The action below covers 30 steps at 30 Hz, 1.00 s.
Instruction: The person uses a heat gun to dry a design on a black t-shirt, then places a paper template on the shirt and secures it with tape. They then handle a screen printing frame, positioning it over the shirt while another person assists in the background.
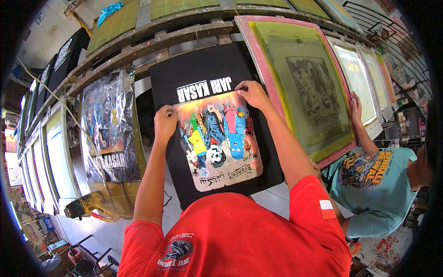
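Observation:
Black printed fabric (159, 76) lies stretched on a flat board in front of me. On it is a colourful picture (217, 134) of several cartoon figures, upside down to me, with white lettering above it. My left hand (165, 123) pinches at the picture's upper left corner, fingers closed. At its upper right corner, my right hand (252, 94) pinches in the same way, a little farther from me. Whether the fingertips grip a fold of the fabric or only press on it is hard to see.
To the right, a co-worker in a teal shirt (401, 171) holds a pink-framed printing screen (286, 92) upright beside my board. On the left lie a plastic-covered black printed fabric (108, 124) and a yellow heat gun (87, 205). A wooden rack (138, 53) runs behind.

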Available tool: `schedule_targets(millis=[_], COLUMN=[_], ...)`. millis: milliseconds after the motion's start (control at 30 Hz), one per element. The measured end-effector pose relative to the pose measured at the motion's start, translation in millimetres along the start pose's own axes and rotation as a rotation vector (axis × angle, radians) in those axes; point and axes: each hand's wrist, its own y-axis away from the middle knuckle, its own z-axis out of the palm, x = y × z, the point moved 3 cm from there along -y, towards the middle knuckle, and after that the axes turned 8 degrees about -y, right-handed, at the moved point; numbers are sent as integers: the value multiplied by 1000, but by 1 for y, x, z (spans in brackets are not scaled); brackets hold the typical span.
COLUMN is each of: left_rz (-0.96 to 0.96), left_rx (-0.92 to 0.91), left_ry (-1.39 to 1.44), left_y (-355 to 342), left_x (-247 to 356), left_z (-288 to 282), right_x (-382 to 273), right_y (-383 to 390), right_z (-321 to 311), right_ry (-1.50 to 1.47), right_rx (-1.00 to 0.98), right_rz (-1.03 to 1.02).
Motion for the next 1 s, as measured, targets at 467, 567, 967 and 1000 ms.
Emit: schedule_targets(millis=[467, 567, 967, 1000], left_rz=[-36, -10, -174, -200], left_rx=[-71, -54, -211, -321], left_ry=[-122, -73, 581, 760], left_y=[2, 1, -22, -29], left_x=[10, -1, 43, 42], left_z=[-4, 1, -17, -2], right_x=[6, 6, -228, -252], right_y=[4, 1, 58, 64], right_z=[-1, -1, -59, -48], right_ry=[3, 35, -518, -451], right_rx=[-49, -47, -235, -261], right_rz=[3, -55, -139, -275])
